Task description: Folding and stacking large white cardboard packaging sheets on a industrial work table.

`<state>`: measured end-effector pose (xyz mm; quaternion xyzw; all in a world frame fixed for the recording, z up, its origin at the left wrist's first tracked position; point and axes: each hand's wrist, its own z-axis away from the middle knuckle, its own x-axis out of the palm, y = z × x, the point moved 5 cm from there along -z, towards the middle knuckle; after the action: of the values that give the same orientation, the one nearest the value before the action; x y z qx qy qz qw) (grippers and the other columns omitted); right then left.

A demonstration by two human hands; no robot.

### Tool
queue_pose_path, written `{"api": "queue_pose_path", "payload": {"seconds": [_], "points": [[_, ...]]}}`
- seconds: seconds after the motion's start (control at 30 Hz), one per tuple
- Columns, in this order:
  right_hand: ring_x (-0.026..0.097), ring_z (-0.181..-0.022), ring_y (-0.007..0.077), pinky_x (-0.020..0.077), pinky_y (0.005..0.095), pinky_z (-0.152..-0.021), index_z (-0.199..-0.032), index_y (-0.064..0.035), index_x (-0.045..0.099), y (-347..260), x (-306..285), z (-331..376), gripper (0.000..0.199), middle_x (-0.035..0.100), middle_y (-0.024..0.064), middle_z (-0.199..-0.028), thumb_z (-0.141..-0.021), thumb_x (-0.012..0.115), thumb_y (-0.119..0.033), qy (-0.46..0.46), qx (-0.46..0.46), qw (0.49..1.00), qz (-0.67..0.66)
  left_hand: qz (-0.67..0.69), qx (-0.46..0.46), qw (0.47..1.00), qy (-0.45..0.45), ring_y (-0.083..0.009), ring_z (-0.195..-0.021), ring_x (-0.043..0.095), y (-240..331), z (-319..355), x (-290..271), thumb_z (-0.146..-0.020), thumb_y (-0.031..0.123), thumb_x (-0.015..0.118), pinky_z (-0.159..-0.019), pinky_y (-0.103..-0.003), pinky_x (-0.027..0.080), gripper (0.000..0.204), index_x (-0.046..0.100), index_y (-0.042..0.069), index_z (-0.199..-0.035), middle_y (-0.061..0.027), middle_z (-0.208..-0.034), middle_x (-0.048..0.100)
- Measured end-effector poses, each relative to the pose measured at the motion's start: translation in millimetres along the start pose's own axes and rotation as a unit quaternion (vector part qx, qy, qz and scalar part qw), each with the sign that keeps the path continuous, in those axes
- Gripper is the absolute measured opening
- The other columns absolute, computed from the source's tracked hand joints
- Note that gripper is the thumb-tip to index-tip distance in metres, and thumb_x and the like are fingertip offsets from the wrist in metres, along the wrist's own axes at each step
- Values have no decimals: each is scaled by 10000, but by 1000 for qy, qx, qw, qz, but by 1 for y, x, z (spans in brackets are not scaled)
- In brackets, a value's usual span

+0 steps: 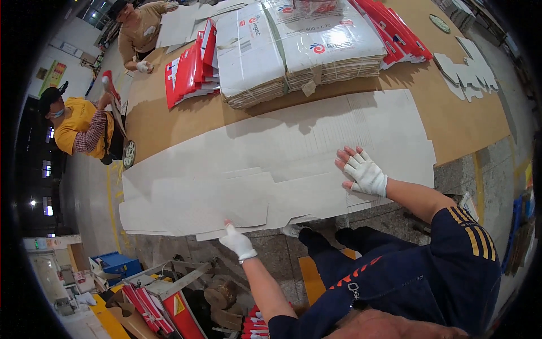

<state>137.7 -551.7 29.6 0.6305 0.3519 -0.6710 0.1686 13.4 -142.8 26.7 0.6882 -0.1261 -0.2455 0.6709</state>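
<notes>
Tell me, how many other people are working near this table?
2: a person in a tan top at the far left corner, and a person in a yellow top along the left side. More may be hidden.

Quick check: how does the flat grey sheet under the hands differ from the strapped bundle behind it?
The grey cardboard sheet lies unfolded as a thin spread across the table; the strapped bundle is a thick, bound stack. The sheet is plain grey, the bundle white with printing. The left hand and right hand touch only the sheet. Both are flat cardboard.
</notes>
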Motion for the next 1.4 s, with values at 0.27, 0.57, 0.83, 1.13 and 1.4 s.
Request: {"api": "queue_pose_path", "payload": {"seconds": [0.27, 0.57, 0.83, 1.13, 1.4], "points": [[255, -1332, 341, 162, 504, -1090, -1342, -53, 365, -1, -7, 0, 674, 301, 171, -1424, -792, 554, -393, -5, 3, 1000, 15, -32, -32, 999, -3, -258, -931, 588, -5, -6, 1, -862, 188, 601, -825, -359, 464, 380, 541, -113, -1087, -197, -1079, 595], [190, -1357, 342, 101, 496, -1105, -1371, -58, 318, -1, 3, -8, 715, 249, 168, -1452, -783, 558, -387, -81, 23, 996, 25, 265, -247, 930, -66, -220, -825, 593, -42, -18, -20, -839, 103, 601, -758, -370, 475, 280, 577, -74, -1054, -105, -1003, 623], [172, -1353, 384, 94, 516, -1101, -1387, -27, 271, 0, 5, -5, 731, 216, 192, -1455, -785, 530, -352, -71, -18, 994, 84, -67, -84, 994, -14, -150, -725, 584, -28, -16, -23, -833, 163, 646, -686, -303, 468, 237, 594, -56, -907, -91, -837, 625], [310, -1292, 364, 234, 476, -1070, -1368, -28, 304, -37, -16, -64, 785, 328, 195, -1392, -663, 647, -66, -80, 6, 996, 42, 25, -207, 970, 126, -149, -862, 544, -66, -36, -85, -757, 82, 714, -716, -268, 469, 650, 349, -6, -1288, -130, -1050, 538], [516, -1034, 327, 421, 351, -889, -1194, -8, 499, -179, 30, -280, 466, 530, 178, -1117, -746, 618, -51, -43, -53, 983, -168, 45, -248, 959, 127, -239, -1183, 420, -58, -66, -49, -710, 29, 729, -989, -315, 345, 1032, -2, 34, -1439, -167, -1350, 363]]}}
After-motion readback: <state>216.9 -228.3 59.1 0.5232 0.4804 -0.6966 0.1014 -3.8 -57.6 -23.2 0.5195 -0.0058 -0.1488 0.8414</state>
